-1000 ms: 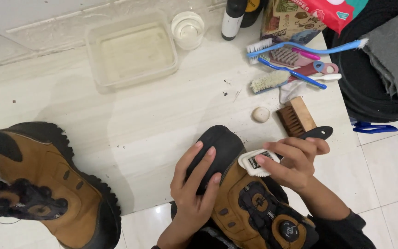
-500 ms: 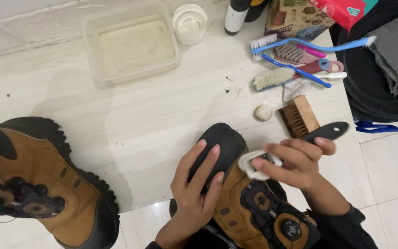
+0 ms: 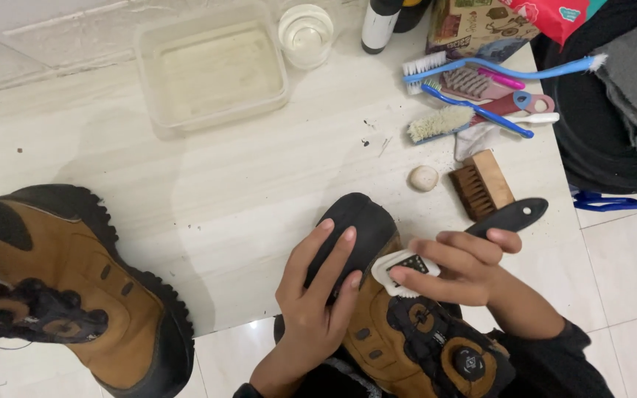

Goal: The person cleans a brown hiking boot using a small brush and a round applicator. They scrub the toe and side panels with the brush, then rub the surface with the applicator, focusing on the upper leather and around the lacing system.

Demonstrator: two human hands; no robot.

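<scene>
I judge the brushing of the boot (image 3: 377, 317) to be under way and not near its end. My left hand (image 3: 318, 295) is spread flat over the black rubber toe cap, fingers apart, pressing the boot steady rather than closing around it. My right hand (image 3: 458, 269) is clamped on a black-handled brush (image 3: 407, 269), whose white head with pale bristles lies against the tan upper just behind the toe cap; the handle juts out past my knuckles toward the right edge of the tabletop.

The boot sits at the near edge of the tabletop, toe pointing away from me, heel end hanging over toward my lap. It is tan leather with a black toe cap, black lace hardware and a round dial closure on the tongue. I cannot tell how much of the leather is already clean; no foam or wet patch shows on it.

The second boot (image 3: 68, 295) lies on its side at the near left corner, well apart and untouched by either hand, so I take it as work left. Near the far edge stand a clear tub (image 3: 211, 70) of cloudy water and a small round container (image 3: 305, 33); other brushes (image 3: 473, 103) lie toward the far right corner.
</scene>
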